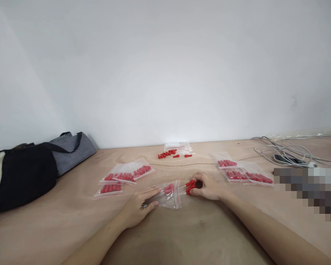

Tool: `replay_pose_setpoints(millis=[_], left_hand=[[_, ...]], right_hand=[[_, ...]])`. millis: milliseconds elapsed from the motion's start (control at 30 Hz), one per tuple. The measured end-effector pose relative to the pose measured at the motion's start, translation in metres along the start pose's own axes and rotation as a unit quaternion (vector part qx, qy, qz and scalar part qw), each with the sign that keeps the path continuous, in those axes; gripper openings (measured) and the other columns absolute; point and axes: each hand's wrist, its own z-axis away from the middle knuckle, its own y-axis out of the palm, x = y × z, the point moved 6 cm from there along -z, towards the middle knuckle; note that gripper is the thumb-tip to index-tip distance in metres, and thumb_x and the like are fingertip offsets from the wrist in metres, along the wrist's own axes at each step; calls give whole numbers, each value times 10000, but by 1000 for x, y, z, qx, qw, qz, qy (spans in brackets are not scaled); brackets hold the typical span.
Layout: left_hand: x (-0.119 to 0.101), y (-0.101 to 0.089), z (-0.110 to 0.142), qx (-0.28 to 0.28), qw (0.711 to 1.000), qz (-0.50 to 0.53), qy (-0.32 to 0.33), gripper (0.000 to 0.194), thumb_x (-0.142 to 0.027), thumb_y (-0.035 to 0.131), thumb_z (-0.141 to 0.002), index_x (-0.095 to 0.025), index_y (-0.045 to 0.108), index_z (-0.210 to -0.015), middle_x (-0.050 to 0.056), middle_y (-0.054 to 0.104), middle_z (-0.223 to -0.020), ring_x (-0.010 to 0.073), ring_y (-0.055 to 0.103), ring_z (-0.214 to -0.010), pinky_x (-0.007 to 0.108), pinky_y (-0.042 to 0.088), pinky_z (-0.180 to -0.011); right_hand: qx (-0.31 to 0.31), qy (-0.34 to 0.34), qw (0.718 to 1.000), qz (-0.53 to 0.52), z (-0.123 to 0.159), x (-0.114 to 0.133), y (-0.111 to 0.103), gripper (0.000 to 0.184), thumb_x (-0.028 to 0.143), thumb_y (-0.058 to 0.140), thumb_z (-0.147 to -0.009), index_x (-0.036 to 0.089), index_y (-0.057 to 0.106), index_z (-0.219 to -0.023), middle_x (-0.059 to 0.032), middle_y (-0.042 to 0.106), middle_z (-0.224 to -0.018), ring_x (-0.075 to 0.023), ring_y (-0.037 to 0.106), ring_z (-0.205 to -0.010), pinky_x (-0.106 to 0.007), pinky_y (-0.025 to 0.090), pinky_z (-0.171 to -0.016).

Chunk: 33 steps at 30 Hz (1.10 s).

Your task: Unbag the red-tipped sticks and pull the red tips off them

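Red droppers are sitting pinched in the right hand beside the mouth of the zip bag; the left hand is clasping its opposite end, likely steadying it.

One cam, worn on the person's head: it's above & behind the fingers, facing fwd & down past the forearms at them. Mid-range, v. wide: takes in tabletop L & R of the fingers, plus wall beyond them, approx. upper half.
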Motion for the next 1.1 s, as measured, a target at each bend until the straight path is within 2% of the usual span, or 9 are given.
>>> replay_pose_setpoints(millis=[100,200,267,433,567,733,867,967,1100], left_hand=[[1,0,0,-2,1000,9,1,384,-372,484,-791,-290,514,-1164,-4,526,-1219,212,441,-1158,399,343,-983],[1,1,-1,-4,1000,9,6,388,-371,481,-792,-285,508,-1170,-1,527,-1218,213,440,-1159,403,343,-983],[2,2,-1,-4,1000,2,4,394,-372,479,-793,-274,508,-1173,5,523,-1221,213,437,-1161,401,345,-982],[3,0,-1,-5,1000,-6,4,388,-381,471,-795,-274,516,-1166,0,529,-1216,205,450,-1151,385,349,-982],[11,-5,0,-21,1000,-6,-3,388,-393,480,-787,-271,531,-1151,0,547,-1198,206,464,-1138,378,356,-979],[22,-12,0,-40,999,-20,-15,392,-404,485,-780,-260,543,-1140,8,557,-1184,211,488,-1114,379,373,-965],[24,-15,-1,-47,998,-48,-20,398,-407,471,-785,-236,549,-1136,20,559,-1181,213,494,-1108,367,387,-952],[22,-15,-1,-50,997,-62,-22,394,-395,468,-787,-225,554,-1131,27,559,-1181,213,494,-1108,367,385,-953],[18,-14,0,-49,996,-69,-15,398,-383,455,-795,-205,551,-1138,37,554,-1188,211,487,-1116,358,378,-959]], right_hand=[[-34,-16,999,6,2,1,-1,393,378,655,-567,199,587,-910,-29,562,-931,-188,490,-872,-321,362,-771],[-40,-74,996,-2,3,6,5,613,378,688,-542,209,504,-1102,-51,508,-1079,-212,439,-1010,-354,337,-861],[-12,-111,993,-33,3,9,14,544,365,676,-577,209,524,-1076,-47,524,-1045,-195,465,-980,-337,359,-850],[25,-131,983,-125,-1,8,23,129,259,598,-678,173,585,-772,1,566,-785,-110,528,-697,-238,424,-646],[9,-116,988,-105,0,-1,12,94,263,599,-666,174,571,-679,20,557,-695,-98,511,-632,-225,410,-602],[-91,-45,995,-22,4,-24,-9,104,281,558,-653,186,531,-621,18,563,-659,-115,506,-618,-233,392,-575],[-191,43,979,52,4,-40,-20,71,247,507,-650,187,511,-611,2,556,-621,-134,504,-603,-246,371,-565],[-236,68,966,84,1,-42,-20,52,197,477,-649,183,525,-663,-22,558,-679,-152,518,-666,-261,379,-616],[-260,68,957,108,1,-34,-15,109,202,471,-662,175,539,-744,-61,537,-784,-175,519,-745,-281,386,-656]])
